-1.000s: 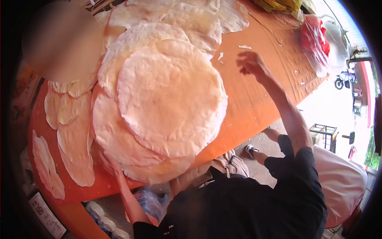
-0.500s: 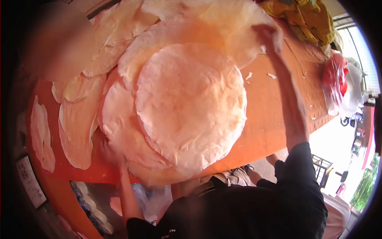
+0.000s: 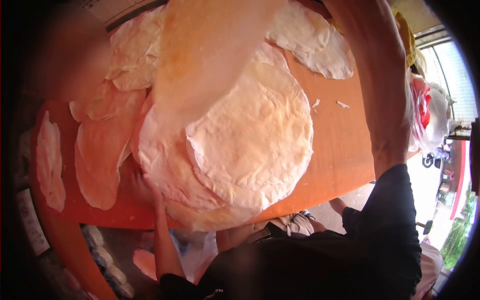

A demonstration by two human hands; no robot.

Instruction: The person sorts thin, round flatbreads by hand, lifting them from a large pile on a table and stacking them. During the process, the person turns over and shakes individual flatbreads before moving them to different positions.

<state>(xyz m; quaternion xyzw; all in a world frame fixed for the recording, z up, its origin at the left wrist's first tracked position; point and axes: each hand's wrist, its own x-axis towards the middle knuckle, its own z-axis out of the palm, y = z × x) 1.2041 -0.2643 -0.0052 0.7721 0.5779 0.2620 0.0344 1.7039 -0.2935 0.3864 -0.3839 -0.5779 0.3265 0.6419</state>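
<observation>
A pile of thin, pale round sheets (image 3: 250, 145) lies on the orange table (image 3: 340, 150). My left hand (image 3: 144, 187) rests with its fingers spread against the pile's lower left edge, on the tabletop. My right forearm (image 3: 372, 80) reaches up to the top edge of the view, where the hand is cut off. One thin round sheet (image 3: 205, 60) hangs blurred in the air above the pile's far left part, held from up there.
More sheets lie singly at the left (image 3: 50, 160) and overlapping at the back (image 3: 320, 45). Small crumbs (image 3: 342, 104) dot the table right of the pile. Red and white plastic bags (image 3: 427, 115) sit at the right edge. Bags (image 3: 192, 255) lie under the near edge.
My right hand reached to the far side of the table, took a sheet by its edge and lifted it up over the pile. My left hand stayed at the pile's edge.
</observation>
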